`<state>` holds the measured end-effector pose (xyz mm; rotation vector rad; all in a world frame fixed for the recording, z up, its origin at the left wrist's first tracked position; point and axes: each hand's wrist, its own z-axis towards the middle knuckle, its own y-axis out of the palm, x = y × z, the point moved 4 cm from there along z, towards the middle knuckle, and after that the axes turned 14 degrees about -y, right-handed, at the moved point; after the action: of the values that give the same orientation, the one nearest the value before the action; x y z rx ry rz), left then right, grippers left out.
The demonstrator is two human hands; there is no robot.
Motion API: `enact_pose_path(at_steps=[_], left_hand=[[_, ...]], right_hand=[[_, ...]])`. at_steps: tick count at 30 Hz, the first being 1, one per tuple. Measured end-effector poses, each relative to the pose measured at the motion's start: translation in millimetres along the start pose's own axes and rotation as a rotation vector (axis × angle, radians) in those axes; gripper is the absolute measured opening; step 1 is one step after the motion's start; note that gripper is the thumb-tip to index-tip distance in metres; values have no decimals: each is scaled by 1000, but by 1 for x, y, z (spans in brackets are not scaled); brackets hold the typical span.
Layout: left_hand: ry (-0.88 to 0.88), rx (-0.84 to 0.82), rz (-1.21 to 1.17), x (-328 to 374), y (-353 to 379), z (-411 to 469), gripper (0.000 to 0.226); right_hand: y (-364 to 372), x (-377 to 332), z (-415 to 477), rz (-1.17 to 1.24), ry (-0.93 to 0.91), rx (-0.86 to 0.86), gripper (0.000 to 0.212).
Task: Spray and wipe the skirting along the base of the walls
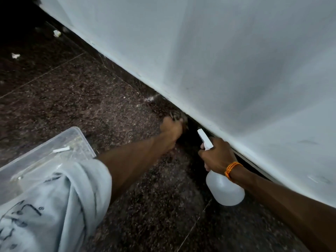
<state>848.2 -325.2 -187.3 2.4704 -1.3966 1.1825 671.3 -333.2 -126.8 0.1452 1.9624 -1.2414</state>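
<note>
Head camera view, looking down along a pale white wall (227, 60) where it meets a dark speckled stone-tile floor (81, 106). My right hand (217, 155) is wrapped around the neck of a translucent white plastic spray bottle (224, 190), fingers curled closed on the trigger grip, with the white nozzle (201, 134) aimed up toward the foot of the wall. A braided orange thread bracelet (231, 169) circles that wrist. My left hand (171, 131) reaches forward to the dark skirting strip (151, 90) at the base of the wall, fingers bunched around a small mottled cloth (177, 116) pressed against the skirting just ahead of the nozzle; the cloth is blurred, so I cannot tell its fabric. My left forearm comes out of a rolled pale grey sleeve with dark printed marks (54, 202). Beside that sleeve sits a clear plastic storage box (72, 133), holding a small white stick-like piece (61, 149). A few white scraps (56, 33) lie on the floor farther away along the wall.
</note>
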Motion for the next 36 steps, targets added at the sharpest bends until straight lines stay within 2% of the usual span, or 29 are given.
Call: enact_pose_path(at_steps=[3,5,7,9,14,17,21,23,26,28,30,36], left_hand=[[14,221,-208,47,-36,6,34],[61,263,-230,65,-46,8,38],[31,237,-65,47,-30,-4,48],[-44,139,20,15,12,-20,54],[-54,8,241,-35,59,-48,42],[-54,-49,117,-31,50,-50,34],[-132,226,-142,9,27,-39,40],[-104,204,-91,8,35,-51,45],[-90,-35,88,-31,71,-81,46],[-98,-56,115,-49,79,-88,42],[-78,-46,105,-53,76,-86,35],[-57,89,76,-58,59,-90,35]], right_hand=[[-4,7,-9,-11,5,7,14],[-11,9,-15,-23,0,15,13],[-12,11,-21,-2,7,15,14],[-19,14,-24,-3,22,31,14],[-30,26,-26,25,34,76,10],[-31,32,-33,39,29,89,10],[-34,36,-37,12,11,72,12],[-36,43,-42,9,14,70,11],[-37,49,-51,-23,0,74,8],[-34,51,-56,-42,-8,47,9],[-31,48,-58,-52,-33,22,15],[-35,52,-79,-170,-53,-46,28]])
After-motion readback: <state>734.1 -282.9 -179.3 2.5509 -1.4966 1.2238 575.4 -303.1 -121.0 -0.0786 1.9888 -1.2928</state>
